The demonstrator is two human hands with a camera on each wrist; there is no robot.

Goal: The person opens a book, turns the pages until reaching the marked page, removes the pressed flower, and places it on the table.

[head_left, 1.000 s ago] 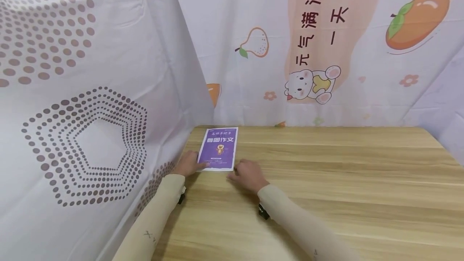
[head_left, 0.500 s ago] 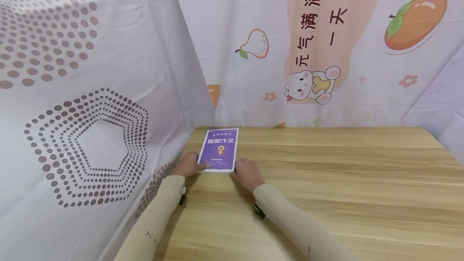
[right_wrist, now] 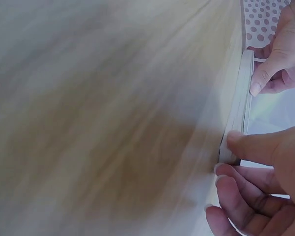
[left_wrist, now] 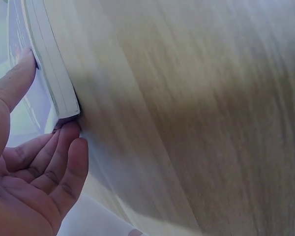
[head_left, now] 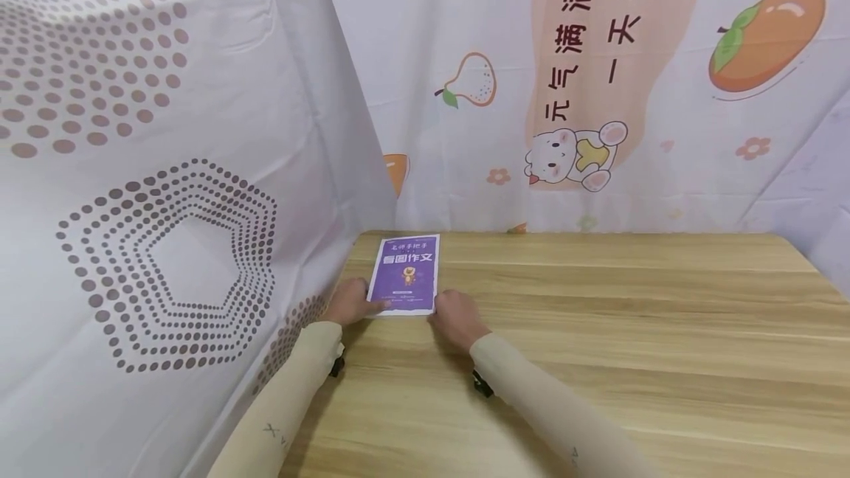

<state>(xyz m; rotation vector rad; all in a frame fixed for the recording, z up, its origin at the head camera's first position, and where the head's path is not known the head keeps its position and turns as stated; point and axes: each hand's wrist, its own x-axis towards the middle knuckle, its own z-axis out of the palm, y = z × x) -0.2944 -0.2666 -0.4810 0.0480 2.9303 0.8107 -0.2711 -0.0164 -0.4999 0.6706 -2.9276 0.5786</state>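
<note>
A purple book (head_left: 406,271) with a white border and a small cartoon figure lies on the table, its cover facing up. My left hand (head_left: 348,302) holds its near left corner, with the thumb (left_wrist: 20,76) over the cover and the other fingers bent against the side. At the near right corner, my right hand (head_left: 460,318) grips the book between the thumb (right_wrist: 253,146), on the near edge, and curled fingers along the right side. The left wrist view shows the thick pale page edges (left_wrist: 54,64), with a line running lengthwise through them.
The wood-grain table (head_left: 598,330) stretches away to the right of the book. A dotted white curtain (head_left: 192,264) hangs close along the left side, and a fruit-printed cloth (head_left: 465,146) rises behind the back edge.
My right hand has closed in on the book's near right corner, its fingers drawing together there. The left hand keeps its hold, and the book stays nearly in place.
</note>
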